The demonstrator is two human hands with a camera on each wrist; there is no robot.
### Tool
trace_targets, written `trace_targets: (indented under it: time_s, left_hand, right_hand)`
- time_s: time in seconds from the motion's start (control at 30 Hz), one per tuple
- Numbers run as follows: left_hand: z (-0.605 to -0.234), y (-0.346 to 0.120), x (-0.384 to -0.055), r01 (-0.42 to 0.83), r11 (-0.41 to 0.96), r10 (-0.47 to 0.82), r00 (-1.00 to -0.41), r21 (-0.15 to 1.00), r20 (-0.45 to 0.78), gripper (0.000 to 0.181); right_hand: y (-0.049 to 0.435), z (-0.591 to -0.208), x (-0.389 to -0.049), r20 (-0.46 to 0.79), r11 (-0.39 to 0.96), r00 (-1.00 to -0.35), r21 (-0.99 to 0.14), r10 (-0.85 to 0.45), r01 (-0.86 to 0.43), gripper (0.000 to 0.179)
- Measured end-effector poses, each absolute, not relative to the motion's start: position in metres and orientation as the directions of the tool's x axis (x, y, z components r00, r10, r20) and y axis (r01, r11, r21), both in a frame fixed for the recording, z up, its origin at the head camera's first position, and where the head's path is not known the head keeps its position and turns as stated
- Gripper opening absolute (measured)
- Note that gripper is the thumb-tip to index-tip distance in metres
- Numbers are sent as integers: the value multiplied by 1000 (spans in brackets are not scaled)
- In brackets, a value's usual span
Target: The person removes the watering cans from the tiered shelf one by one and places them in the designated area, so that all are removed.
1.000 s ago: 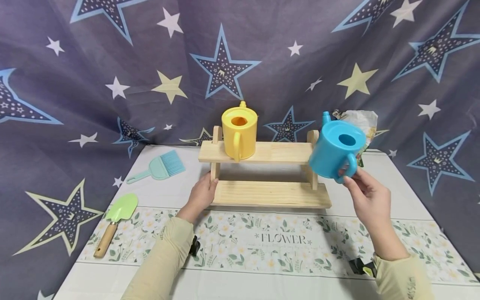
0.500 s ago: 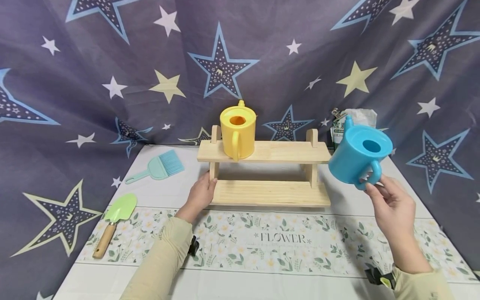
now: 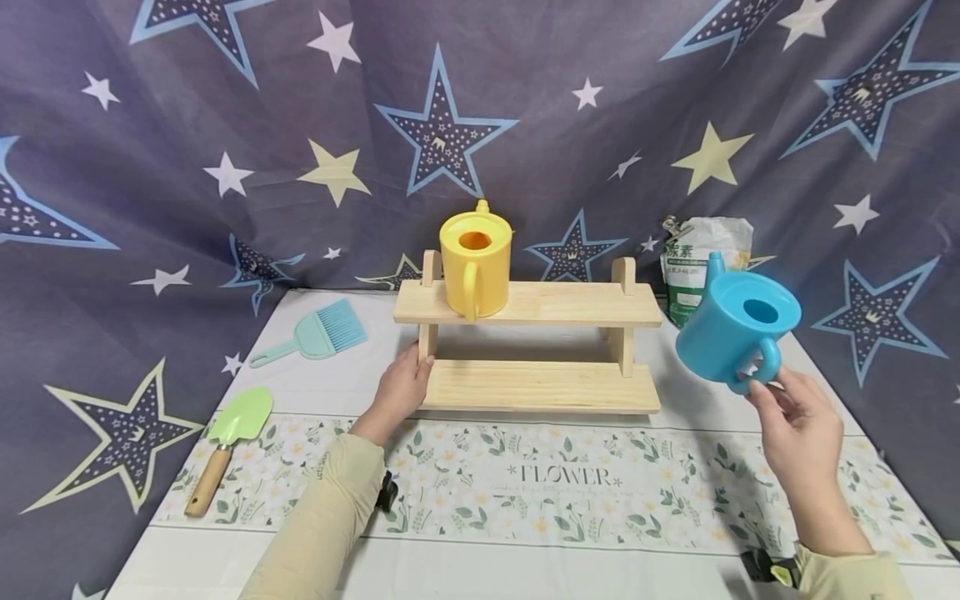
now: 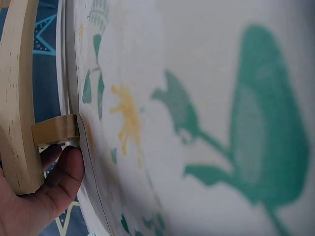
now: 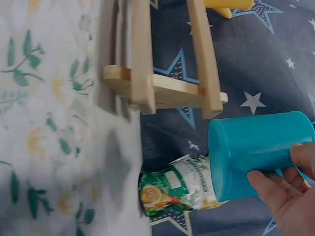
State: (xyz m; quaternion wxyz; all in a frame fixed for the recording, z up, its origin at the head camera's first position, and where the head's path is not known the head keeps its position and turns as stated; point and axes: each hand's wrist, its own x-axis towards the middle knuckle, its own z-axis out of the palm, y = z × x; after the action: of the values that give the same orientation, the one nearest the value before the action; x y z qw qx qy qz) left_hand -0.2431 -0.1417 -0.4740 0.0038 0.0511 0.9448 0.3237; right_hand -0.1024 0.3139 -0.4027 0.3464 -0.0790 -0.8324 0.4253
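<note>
A two-tier wooden shelf (image 3: 540, 387) stands mid-table. My left hand (image 3: 401, 387) grips its left end by the lower board; in the left wrist view the fingers (image 4: 64, 177) curl around the board's end (image 4: 22, 147). My right hand (image 3: 804, 429) holds a blue watering can (image 3: 731, 325) by the handle, in the air right of the shelf. The can is nearly upright, its spout pointing away. In the right wrist view, thumb and fingers (image 5: 275, 189) pinch near the handle. A yellow watering can (image 3: 477, 267) sits on the left part of the top board.
A white and green bag (image 3: 686, 275), clipped at the top, stands at the back right behind the blue can. On the left lie a teal brush (image 3: 318, 333) and a green trowel (image 3: 232, 442) with a wooden handle. A starry curtain (image 3: 262, 125) hangs behind.
My right hand has carried the blue watering can right and slightly down, away from the shelf's right end, uncovering more of the bag. The left hand stays on the shelf.
</note>
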Motion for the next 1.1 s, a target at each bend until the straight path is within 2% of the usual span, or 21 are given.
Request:
trace_targets:
  time_s: [0.33,0.63,0.9,1.1]
  left_hand:
    - [-473,-141,-243,95,777,99,-995,623,28,52]
    - [-474,-141,-243,97,779,99,-995,619,31,50]
    - [-471,-141,-242,95,775,99,-995,625,29,50]
    - [-471,-141,-242,92,780,98,-995,619,24,50]
  right_hand:
    - [321,-424,-106,405,568,-773,-820,488,-71,35]
    - [328,-443,-113,328,523,-808,-852,489,-29,38]
    - [377,-514,-139,346,565,-826,-824,444,-41,44]
    - [354,-482,-129,221,590,-860,-800,461,111,44]
